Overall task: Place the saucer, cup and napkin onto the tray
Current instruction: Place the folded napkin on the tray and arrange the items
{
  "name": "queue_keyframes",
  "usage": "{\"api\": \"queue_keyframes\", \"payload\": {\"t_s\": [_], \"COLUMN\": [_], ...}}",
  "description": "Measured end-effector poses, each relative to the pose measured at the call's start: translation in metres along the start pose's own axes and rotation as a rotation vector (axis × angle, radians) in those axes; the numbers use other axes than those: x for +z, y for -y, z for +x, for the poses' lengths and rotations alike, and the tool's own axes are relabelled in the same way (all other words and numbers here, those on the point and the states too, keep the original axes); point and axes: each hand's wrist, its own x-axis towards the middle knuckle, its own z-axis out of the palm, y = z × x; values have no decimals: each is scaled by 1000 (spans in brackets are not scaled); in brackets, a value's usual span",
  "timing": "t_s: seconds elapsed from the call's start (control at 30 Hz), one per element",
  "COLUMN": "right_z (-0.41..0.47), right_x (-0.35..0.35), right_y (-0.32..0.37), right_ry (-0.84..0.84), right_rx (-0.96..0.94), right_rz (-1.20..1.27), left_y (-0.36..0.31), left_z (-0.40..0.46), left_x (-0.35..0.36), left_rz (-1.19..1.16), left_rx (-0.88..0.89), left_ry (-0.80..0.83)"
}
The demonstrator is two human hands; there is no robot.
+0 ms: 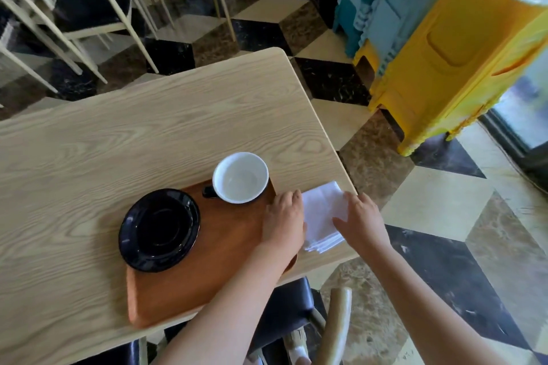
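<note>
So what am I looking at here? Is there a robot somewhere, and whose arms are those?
No robot: a person wears a camera on the head, looking down at their own arms. On the wooden table lies a brown tray. A black saucer and a cup, white inside, already sit on it. The left hand and right hand both rest on a folded white napkin, lying on the table beside the tray. Whether they grip it is unclear.
</note>
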Motion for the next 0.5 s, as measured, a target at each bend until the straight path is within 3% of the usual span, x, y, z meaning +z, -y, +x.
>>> {"api": "queue_keyframes", "payload": {"t_s": [0.23, 0.4, 0.5], "right_z": [8, 10, 6], "right_x": [1, -12, -15], "right_y": [-8, -14, -5], "right_ry": [12, 43, 97], "right_rx": [43, -1, -18], "right_rz": [194, 330, 445], "left_y": [3, 15, 31], "left_z": [-1, -19, -36], "left_x": [-9, -26, -32], "left_rz": [-401, -789, -1109], "left_rx": [-110, -178, -299], "left_ry": [-85, 63, 62]}}
